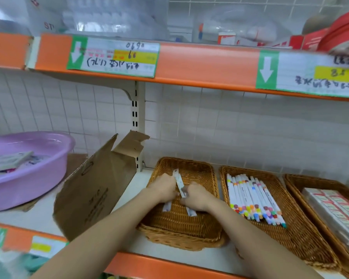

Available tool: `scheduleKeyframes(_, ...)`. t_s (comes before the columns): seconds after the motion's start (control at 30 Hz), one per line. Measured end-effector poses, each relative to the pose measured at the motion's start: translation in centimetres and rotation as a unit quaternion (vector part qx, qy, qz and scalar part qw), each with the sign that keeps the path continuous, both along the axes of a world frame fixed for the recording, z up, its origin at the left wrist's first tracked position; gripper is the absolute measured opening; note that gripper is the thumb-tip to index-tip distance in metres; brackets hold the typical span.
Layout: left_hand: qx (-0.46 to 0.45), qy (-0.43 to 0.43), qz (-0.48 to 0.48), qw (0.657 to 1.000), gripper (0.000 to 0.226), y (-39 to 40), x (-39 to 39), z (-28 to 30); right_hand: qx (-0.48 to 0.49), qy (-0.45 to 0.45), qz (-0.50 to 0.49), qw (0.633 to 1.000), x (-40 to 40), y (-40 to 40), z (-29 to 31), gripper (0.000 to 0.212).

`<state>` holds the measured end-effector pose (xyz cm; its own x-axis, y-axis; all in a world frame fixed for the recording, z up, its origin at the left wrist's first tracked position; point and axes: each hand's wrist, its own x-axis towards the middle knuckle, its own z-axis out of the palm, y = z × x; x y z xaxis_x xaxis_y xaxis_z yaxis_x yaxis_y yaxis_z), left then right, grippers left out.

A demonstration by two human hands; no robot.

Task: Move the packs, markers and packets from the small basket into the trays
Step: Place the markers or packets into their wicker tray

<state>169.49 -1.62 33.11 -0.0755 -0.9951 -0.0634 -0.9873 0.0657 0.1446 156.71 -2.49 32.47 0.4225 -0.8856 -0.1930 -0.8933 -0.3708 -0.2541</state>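
1. Hands are working together inside the left brown woven wicker tray (208, 200) at 6 o'clock on the white shelf (38, 215); left hand (163, 189) and right hand (195, 196) are nearly touching, both curling round thin white marker-like sticks (179, 183).
2. One stick is poking up toward 12 o'clock between the hands; two more ends are sticking out below the wrists, lying on the tray floor. Cannot tell exactly how many each hand is holding.
3. Middle wicker tray (298, 234) at 4 o'clock is already carrying a neat row of white markers with coloured caps (254, 200). Right wicker tray (318, 181) at 3 o'clock is holding flat red-and-white boxed packs (334, 208).
4. Round lilac plastic basin (28, 178) at 9 o'clock is holding a few flat packs; torn brown cardboard box (97, 188) is standing between it and the left tray.
5. Step, as judged: laying and squaring sticks in the left tray.
6. Next move is calling for releasing them flat and parallel, then reaching back for more stock. Small basket isn't clearly identifiable; possibly the basin.
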Motion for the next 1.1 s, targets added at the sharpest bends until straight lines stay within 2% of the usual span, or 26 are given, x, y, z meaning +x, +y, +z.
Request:
scheduleKeyframes(0.03,0.009,-0.008,-0.004,1.0,0.028,0.0,0.1,-0.1,0.005,0.007,0.002,1.0,-0.2,-0.1,0.1,0.027)
scheduleKeyframes(0.1,0.021,-0.025,-0.011,0.999,0.024,-0.1,0.0,-0.3,0.023,0.008,0.006,1.0,-0.2,-0.1,0.2,0.014)
scheduleKeyframes(0.2,0.016,-0.045,-0.019,0.999,0.015,0.1,-0.2,-0.1,0.019,0.048,0.002,0.999,-0.2,0.1,0.1,0.044)
scheduleKeyframes(0.23,0.012,-0.05,-0.02,0.999,0.017,0.3,-0.3,0.0,0.012,0.053,0.001,0.999,-0.1,0.2,0.1,0.047)
scheduleKeyframes(0.3,0.008,-0.053,-0.016,0.998,0.02,0.5,-0.4,0.1,0.007,0.043,-0.011,0.999,0.1,0.3,0.2,0.046)
scheduleKeyframes(0.37,0.01,-0.055,-0.014,0.998,0.019,0.5,-0.3,0.1,0.016,0.022,-0.022,0.999,0.4,0.3,0.2,0.036)
scheduleKeyframes(0.43,0.015,-0.065,-0.017,0.998,0.007,0.5,-0.3,0.1,0.027,-0.007,-0.024,0.999,0.6,0.3,0.3,0.019)
scheduleKeyframes(0.47,0.018,-0.067,-0.016,0.997,0.01,0.4,-0.2,0.2,0.04,-0.035,-0.028,0.998,0.6,0.4,0.3,0.019)
scheduleKeyframes(0.6,0.009,-0.069,-0.012,0.997,0.019,0.6,-0.1,0.4,0.151,-0.207,-0.07,0.964,0.6,0.4,0.2,0.043)
scheduleKeyframes(0.67,0.005,-0.07,-0.008,0.998,0.018,0.7,-0.2,0.5,0.149,-0.226,-0.059,0.961,0.1,0.4,0.2,0.043)
scheduleKeyframes(0.8,0.004,-0.091,-0.006,0.996,0.018,1.4,-1.0,1.1,0.011,-0.075,0.048,0.996,-1.5,1.5,1.1,0.039)
scheduleKeyframes(0.97,0.011,-0.1,-0.006,0.995,0.031,3.0,-4.2,2.3,-0.1,0.065,0.12,0.986,-4.7,4.5,2.0,0.042)
scheduleKeyframes(1.03,0.003,-0.08,-0.006,0.997,0.036,4.0,-6.1,2.6,-0.107,0.074,0.118,0.984,-7.4,6.0,2.4,0.053)
scheduleKeyframes(1.1,0.002,-0.068,-0.015,0.998,0.044,5.4,-8.4,2.7,-0.073,0.053,0.097,0.991,-10.7,7.9,2.7,0.065)
